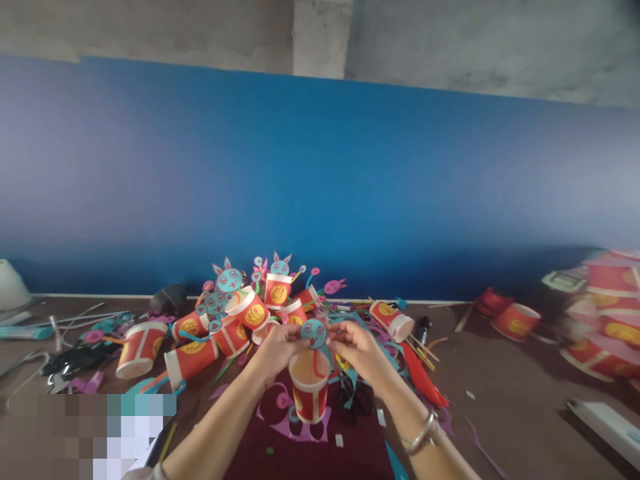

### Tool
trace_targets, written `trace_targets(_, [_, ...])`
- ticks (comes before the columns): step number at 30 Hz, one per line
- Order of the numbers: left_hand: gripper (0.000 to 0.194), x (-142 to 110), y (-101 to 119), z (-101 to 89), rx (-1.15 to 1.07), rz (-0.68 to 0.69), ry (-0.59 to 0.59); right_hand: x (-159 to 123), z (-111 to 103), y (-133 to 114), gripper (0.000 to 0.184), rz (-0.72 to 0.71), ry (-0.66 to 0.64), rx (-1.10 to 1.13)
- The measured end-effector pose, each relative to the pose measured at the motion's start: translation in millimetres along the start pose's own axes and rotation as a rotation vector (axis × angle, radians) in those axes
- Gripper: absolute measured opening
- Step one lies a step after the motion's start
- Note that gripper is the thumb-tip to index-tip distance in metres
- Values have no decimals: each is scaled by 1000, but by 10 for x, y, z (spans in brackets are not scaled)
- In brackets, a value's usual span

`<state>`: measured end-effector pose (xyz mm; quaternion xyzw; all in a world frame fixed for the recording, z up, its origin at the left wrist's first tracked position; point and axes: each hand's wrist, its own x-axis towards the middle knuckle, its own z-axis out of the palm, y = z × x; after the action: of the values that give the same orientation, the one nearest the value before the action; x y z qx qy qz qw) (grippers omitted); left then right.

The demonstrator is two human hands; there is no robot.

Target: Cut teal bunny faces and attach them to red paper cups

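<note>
left grip (281, 348): pinched | right grip (357, 347): pinched | forearms (223, 415): angled inward

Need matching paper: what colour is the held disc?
The disc is light blue, clearest in the head view.

The paper cup (311, 400) is red and white; the face cutout (314, 333) is pale blue; the panel (320, 187), deep blue.

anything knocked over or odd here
Yes: a red paper cup lies on its side left of the left hand, and another cup lies tipped beyond the right hand; odd because the front cup stands roughly upright.
</note>
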<state>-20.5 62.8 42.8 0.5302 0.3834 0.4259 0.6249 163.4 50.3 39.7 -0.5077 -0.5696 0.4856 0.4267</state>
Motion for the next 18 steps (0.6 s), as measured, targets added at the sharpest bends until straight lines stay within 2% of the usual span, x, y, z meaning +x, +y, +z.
trace_targets(5, [27,-19,6,50,-36,45,-40,-18,0,-33,28,-70,2,4])
trace_targets(10, [31,12,-59,38,-83,58,28,-30,17,-55,29,-112,-42,1])
trace_targets(14, [30,29,-84,14,-56,28,38,-28,20,-42,28,-115,-22,-3])
trace_targets(18, [25,3,0,27,-23,118,40,-58,27,-77,30,-108,-7,31])
